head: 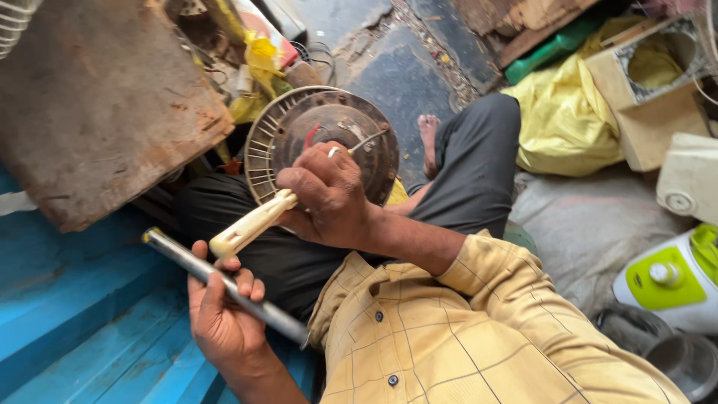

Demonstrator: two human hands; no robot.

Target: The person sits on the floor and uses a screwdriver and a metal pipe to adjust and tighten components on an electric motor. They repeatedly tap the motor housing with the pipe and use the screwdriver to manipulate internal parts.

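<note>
My right hand grips a screwdriver with a cream handle. Its thin metal shaft reaches onto a round, rusty motor housing with a ribbed grille rim, which rests on my lap against my black trousers. My left hand sits lower left, closed around a grey metal tube that slants from upper left to lower right, just under the screwdriver handle. My bare foot shows beyond the housing.
A rusty metal sheet leans at upper left over blue wooden planks. A yellow plastic bag, a wooden box, a white casing and a white-and-green appliance crowd the right. A grey sack lies beside my leg.
</note>
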